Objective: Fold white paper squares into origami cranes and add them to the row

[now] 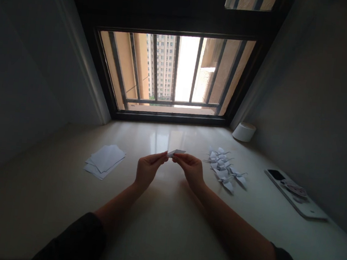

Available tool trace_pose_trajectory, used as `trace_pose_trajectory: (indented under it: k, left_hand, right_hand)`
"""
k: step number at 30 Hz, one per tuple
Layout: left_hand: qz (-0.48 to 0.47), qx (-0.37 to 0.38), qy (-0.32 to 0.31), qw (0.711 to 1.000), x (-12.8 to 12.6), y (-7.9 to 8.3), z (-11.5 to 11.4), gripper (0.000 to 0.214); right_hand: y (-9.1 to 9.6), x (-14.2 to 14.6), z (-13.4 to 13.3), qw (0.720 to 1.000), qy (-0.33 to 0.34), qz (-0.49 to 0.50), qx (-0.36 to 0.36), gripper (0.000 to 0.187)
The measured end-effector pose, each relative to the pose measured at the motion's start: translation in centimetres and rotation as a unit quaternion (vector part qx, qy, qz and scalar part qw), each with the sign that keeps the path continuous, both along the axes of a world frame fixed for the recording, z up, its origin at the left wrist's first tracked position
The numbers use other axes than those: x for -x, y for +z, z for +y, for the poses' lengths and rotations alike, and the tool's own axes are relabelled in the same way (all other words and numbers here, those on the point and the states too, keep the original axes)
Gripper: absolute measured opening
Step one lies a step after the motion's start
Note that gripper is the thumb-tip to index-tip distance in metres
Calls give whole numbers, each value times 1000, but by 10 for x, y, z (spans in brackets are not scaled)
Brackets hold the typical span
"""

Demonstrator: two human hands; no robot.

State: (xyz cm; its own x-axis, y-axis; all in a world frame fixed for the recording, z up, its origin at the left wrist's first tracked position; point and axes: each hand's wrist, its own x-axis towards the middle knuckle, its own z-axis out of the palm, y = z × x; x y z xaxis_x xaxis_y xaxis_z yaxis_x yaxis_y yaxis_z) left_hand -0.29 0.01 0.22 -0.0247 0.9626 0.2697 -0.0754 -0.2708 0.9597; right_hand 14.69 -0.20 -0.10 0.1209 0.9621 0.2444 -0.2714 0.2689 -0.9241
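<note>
Small folded white paper piece (178, 152): likely light, crease-prone — hold by edges.
Left grip (147, 169), right grip (191, 170): pinched on it.

Folded paper (179, 151): sm., wht, creased into narrow angular shape w/ pointed end. Pinched betw. fingertips of L hand (147, 169) & R hand (193, 170), which hide part of lower edge. Tip points R, tilted slightly up; upper face pale, L part greyer. Exact no. of layers unclear. Pos.: over sill (162, 229), approx. mid.
</note>
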Motion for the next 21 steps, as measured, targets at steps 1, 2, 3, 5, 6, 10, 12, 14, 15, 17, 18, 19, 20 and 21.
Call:
trace_pose_trajectory:
  k: [1, 2, 3, 5, 6, 10, 12, 14, 15, 17, 18, 19, 20, 21]
  left_hand:
    - [-1, 0, 0, 1000, 0, -1, 0, 31]
    - [-2, 2, 0, 1000, 0, -1, 1, 31]
    - [-3, 5, -1, 1000, 0, -2, 1, 31]
    - [-7, 12, -5, 1000, 0, -2, 2, 31]
    - [-10, 14, -8, 1000, 1, -2, 2, 31]
    - [-12, 12, -13, 1000, 1, 0, 2, 31]
    - [-12, 9, -14, 1000, 0, 1, 1, 30]
    - [-13, 8, -14, 1000, 0, 1, 1, 30]
    - [-14, 8, -13, 1000, 0, 1, 0, 30]
    - [-19, 10, -15, 1000, -1, 1, 0, 31]
    - [-23, 12, -19, 999, -1, 2, -1, 34]
    - [-27, 13, -25, 999, -2, 2, -1, 39]
    - [-32, 15, -33, 999, -3, 3, -2, 45]
    - [-38, 17, -40, 998, -3, 4, -2, 50]
  right_hand:
    - [0, 0, 0, 1000, -1, 10, 3, 21]
    - [-1, 0, 1, 1000, -1, 18, 6, 21]
    - [-1, 0, 1, 1000, 1, 23, 9, 21]
    - [-1, 0, 2, 1000, 6, 25, 15, 21]
    - [-1, -1, 3, 1000, 7, 26, 16, 20]
    - [-1, -2, 4, 1000, 7, 22, 8, 20]
    - [0, -2, 4, 1000, 8, 18, 3, 19]
    - [1, -2, 4, 1000, 8, 19, -2, 17]
    - [1, -1, 4, 1000, 6, 19, -4, 17]
    - [2, -1, 3, 1000, -1, 19, -9, 16]
    - [2, -1, 3, 1000, -6, 19, -11, 15]
    - [2, 0, 2, 1000, -11, 20, -14, 16]
    - [2, 0, 2, 1000, -15, 22, -16, 16]
    - [2, 0, 2, 999, -17, 24, -19, 16]
